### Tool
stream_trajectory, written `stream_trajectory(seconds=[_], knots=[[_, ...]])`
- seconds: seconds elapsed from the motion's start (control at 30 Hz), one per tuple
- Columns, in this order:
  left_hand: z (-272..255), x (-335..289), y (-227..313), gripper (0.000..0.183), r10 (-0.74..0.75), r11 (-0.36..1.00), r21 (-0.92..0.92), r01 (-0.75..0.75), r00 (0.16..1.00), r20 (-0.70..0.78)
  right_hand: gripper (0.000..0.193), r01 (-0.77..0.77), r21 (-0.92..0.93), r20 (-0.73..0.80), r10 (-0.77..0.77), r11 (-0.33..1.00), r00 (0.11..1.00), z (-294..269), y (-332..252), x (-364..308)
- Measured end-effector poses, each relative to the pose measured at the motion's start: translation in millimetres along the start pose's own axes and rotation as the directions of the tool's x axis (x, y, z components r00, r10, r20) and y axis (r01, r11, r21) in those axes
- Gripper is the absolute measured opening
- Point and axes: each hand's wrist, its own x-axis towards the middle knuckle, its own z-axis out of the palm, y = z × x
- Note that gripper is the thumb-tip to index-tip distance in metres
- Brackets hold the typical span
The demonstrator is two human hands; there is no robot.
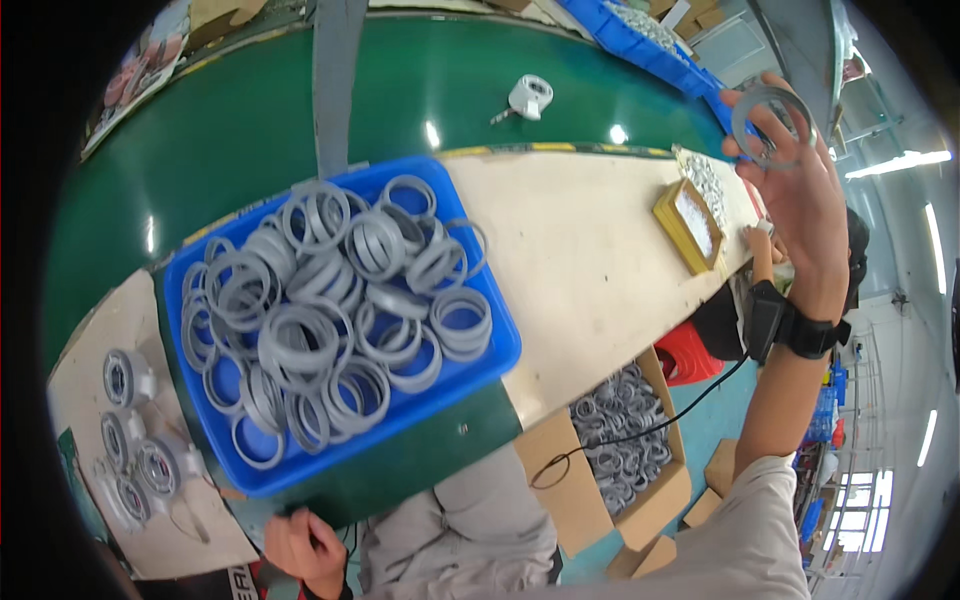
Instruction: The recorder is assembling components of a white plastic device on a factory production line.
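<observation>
High at the right, my right hand [803,200] is raised with its fingers closed on a grey ring [741,128]. A black strap with a small box and cable circles that wrist. Down by the near table edge, my left hand [302,548] is curled into a loose fist, and I see nothing in it. Between the hands stands a blue tray [508,340], heaped with many similar grey rings [300,345]. One ring hangs over the tray's right rim.
White round parts [158,468] stand on the board at left; another white part [531,96] lies on the green belt [230,110]. A yellow box [672,222] holds small pieces. Below right, a carton [655,510] contains grey parts. A co-worker's hand [762,245] shows at right.
</observation>
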Motion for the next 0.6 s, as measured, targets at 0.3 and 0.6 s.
stream_trajectory(seconds=[0.3,0.6], knots=[[-7.5,35.6,15.3,0.010,0.042,0.999,-0.002,-0.043,0.997,-0.066,0.056,-0.309,-0.460,-0.003,0.346,0.832,0.938,16.2,71.8,94.3],[-19.3,43.9,26.2,0.006,0.028,0.999,0.015,-0.028,0.999,0.045,0.050,-0.445,-0.714,-0.202,0.449,0.540,0.870,37.5,188.4,175.7]])
